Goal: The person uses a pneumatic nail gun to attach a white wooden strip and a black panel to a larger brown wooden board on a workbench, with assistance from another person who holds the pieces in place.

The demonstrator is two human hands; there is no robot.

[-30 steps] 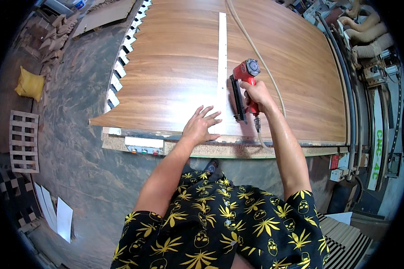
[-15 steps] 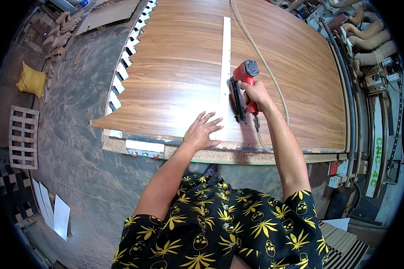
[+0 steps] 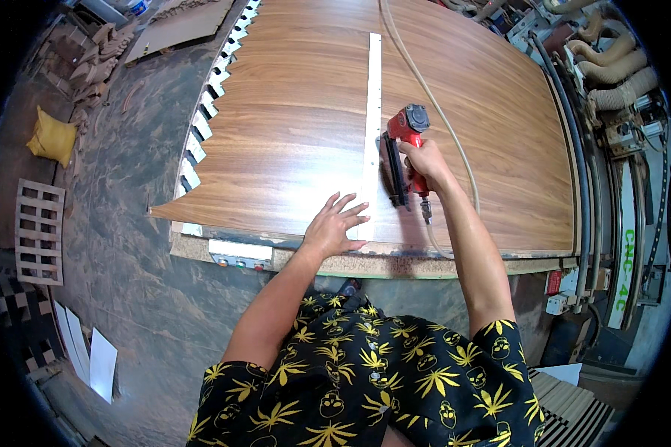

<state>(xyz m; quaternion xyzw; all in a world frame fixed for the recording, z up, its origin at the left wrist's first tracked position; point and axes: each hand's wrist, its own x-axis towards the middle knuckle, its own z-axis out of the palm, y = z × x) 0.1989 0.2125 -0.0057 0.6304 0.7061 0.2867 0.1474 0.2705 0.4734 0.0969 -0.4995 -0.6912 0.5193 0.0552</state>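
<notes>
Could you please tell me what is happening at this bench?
A person is at the near edge of a large wood-grain panel. The right hand grips a red and black nail or staple gun, just right of a narrow white strip lying on the panel. The left hand is spread at the strip's near end. A pale hose lies across the panel to the right of the strip.
</notes>
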